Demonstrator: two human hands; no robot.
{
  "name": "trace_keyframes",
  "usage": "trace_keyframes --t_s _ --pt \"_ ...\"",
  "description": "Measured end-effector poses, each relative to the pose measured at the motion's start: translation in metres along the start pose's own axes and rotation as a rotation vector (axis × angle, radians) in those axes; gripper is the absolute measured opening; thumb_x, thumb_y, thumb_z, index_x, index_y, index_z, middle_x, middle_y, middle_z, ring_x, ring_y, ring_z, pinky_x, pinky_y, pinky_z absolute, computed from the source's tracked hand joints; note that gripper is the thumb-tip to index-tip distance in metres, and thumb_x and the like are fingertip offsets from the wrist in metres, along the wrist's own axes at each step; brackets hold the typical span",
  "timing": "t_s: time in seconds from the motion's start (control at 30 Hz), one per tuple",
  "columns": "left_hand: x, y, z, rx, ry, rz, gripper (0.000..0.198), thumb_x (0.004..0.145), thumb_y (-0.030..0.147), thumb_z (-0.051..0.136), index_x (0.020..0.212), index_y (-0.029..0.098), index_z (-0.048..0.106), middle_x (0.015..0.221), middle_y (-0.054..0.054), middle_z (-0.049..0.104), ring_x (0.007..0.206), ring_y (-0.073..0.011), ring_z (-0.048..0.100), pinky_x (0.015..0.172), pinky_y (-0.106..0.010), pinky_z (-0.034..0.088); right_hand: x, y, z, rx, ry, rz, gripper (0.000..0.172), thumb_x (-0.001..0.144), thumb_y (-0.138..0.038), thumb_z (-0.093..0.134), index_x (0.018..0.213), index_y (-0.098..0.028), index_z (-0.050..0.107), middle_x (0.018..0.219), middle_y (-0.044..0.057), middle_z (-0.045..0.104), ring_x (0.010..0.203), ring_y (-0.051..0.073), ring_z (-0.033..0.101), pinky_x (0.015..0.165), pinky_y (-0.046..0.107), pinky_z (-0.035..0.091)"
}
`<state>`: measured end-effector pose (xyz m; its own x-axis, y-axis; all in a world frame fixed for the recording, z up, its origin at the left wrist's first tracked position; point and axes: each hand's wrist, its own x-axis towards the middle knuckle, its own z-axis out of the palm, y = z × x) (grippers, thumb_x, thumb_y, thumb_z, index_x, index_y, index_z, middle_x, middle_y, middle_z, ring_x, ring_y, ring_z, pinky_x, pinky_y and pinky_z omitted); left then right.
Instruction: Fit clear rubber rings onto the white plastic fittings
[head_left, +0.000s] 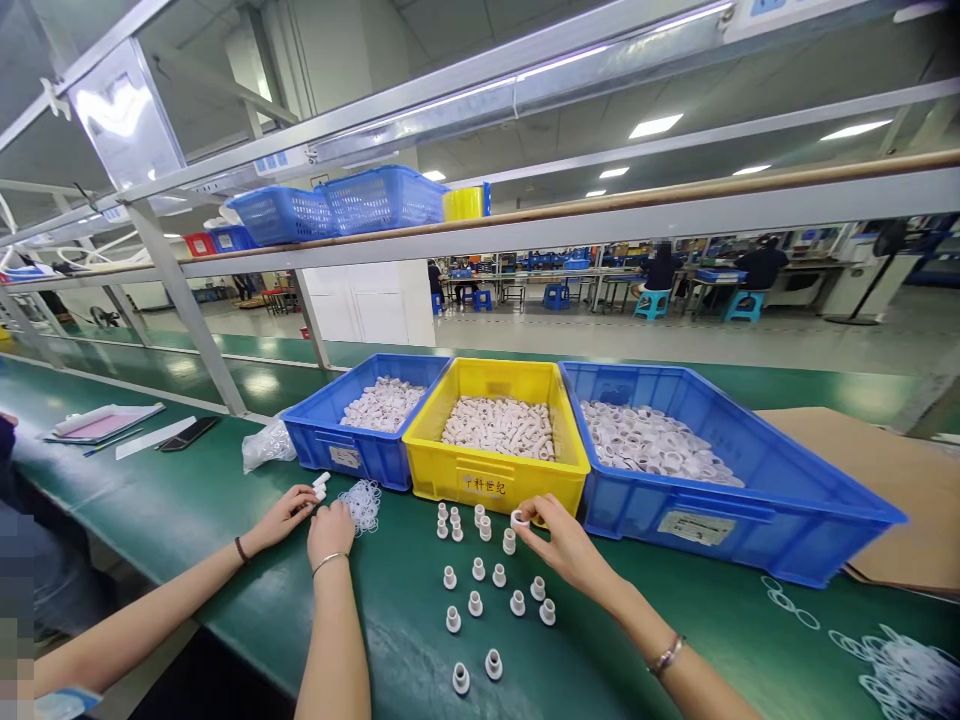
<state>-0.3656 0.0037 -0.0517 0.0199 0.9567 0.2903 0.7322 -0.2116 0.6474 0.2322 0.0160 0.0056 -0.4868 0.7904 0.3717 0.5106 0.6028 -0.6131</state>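
My right hand pinches a small white ring just in front of the yellow bin. Several small white fittings stand upright in loose rows on the green table, left of and below that hand. My left hand is curled with its back up beside a small pile of clear rings; its fingertips are hidden. A co-worker's hand reaches in from the left and holds a white part close to my left hand.
The yellow bin stands between two blue bins; all three hold white parts. A plastic bag, a phone and papers lie left. Cardboard and more clear rings lie right. A rack's slanted post rises behind.
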Motion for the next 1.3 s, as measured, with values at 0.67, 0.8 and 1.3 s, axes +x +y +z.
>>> trace_keyframes --t_s 0.67,0.8,1.3 --pt "-0.010 0.034 0.002 -0.197 0.142 -0.169 0.079 0.052 0.097 0.062 0.090 0.027 0.060 0.095 -0.005 0.065 0.089 -0.0179 0.063 0.090 -0.043 0.052 -0.085 0.044 -0.055 -0.417 -0.196 -0.106 0.028 0.106 -0.032 0.040 0.084 -0.023 0.055 0.086 0.005 0.062 0.077 0.023 0.061 0.069 0.034 0.047" --pt "-0.016 0.069 0.026 -0.087 0.178 -0.168 0.079 0.064 0.101 0.045 0.082 0.026 0.062 0.083 -0.007 0.063 0.091 -0.0235 0.062 0.088 -0.049 0.051 -0.143 0.058 -0.075 -0.412 -0.189 -0.015 0.026 0.106 -0.033 0.039 0.087 -0.024 0.055 0.085 0.003 0.060 0.073 0.020 0.063 0.064 0.033 0.048" --pt "-0.020 0.166 0.099 0.317 0.317 -0.157 0.054 0.083 0.075 0.051 0.062 0.026 0.059 0.078 -0.018 0.060 0.133 -0.0378 0.043 0.110 -0.064 0.024 -0.144 -0.074 -0.055 -0.298 -0.369 -0.395 0.029 0.093 -0.021 0.065 0.119 -0.027 0.055 0.113 0.005 0.070 0.091 0.028 0.061 0.077 0.043 0.052"
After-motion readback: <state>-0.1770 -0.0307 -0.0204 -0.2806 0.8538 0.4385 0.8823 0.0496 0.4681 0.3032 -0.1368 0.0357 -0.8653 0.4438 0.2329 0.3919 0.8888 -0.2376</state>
